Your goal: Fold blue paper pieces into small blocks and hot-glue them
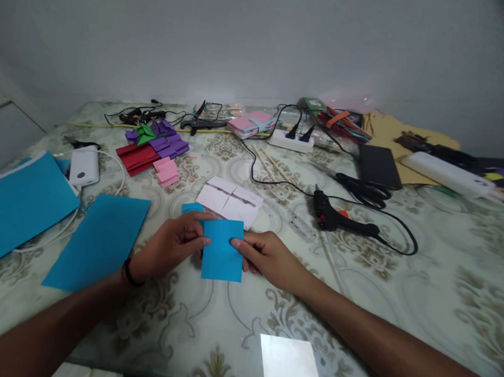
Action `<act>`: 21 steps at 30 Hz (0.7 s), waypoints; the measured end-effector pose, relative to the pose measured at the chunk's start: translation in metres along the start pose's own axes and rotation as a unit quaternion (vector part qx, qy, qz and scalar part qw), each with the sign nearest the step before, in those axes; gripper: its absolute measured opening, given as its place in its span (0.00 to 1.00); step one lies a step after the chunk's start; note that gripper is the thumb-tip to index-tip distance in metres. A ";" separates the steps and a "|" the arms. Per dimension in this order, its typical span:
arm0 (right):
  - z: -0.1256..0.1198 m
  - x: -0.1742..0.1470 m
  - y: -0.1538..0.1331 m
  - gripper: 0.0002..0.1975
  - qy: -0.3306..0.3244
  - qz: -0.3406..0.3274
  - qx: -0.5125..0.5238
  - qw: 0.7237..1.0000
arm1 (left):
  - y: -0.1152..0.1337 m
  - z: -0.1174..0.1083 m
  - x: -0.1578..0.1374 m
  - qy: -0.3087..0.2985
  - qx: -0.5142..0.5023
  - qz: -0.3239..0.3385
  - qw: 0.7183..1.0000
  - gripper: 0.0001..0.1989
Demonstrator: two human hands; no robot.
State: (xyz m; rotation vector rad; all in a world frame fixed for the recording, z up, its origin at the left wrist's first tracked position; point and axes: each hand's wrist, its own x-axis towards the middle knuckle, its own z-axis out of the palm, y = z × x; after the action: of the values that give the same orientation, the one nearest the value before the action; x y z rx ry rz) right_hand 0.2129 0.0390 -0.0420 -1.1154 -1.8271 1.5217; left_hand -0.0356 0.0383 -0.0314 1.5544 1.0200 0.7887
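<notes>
A small blue sheet of paper (222, 260) is held up above the table, its face turned toward me. My left hand (179, 238) pinches its left edge, thumb in front and fingers behind. On the opposite edge my right hand (265, 255) grips it the same way. Just beyond lies a folded white paper (234, 201) with crease lines, partly covered by the blue sheet. Another small blue paper piece (192, 207) shows behind my left hand. A larger blue sheet (99, 242) rests left of my left wrist.
Blue sheets (24, 209) and a white power bank (85, 166) lie left, near folded purple papers (169, 143). To the right are a hot glue gun (339, 216), its cord, and black-handled scissors (358, 189). A power strip (291, 140) sits at the back, a white card (290, 364) in front.
</notes>
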 end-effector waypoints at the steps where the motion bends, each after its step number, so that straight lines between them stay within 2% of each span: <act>1: 0.000 0.000 0.000 0.33 0.000 0.003 0.003 1.000 | 0.000 0.000 0.000 -0.001 -0.004 0.000 1.000 0.17; 8: 0.000 0.000 0.005 0.32 -0.013 0.007 0.007 1.000 | 0.004 0.000 0.002 0.019 -0.029 -0.006 0.999 0.19; 16: 0.001 0.000 0.002 0.32 0.017 0.017 0.002 1.000 | 0.007 -0.001 0.003 -0.017 -0.078 -0.022 0.997 0.24; 21: 0.001 0.001 0.005 0.31 0.024 0.016 0.007 1.000 | 0.007 -0.002 0.003 -0.015 -0.085 -0.027 0.996 0.26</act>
State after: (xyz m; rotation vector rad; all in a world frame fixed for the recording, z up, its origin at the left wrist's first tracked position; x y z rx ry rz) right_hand 0.2132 0.0391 -0.0470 -1.1712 -1.7718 1.5096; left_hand -0.0344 0.0416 -0.0238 1.3839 0.9453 0.7917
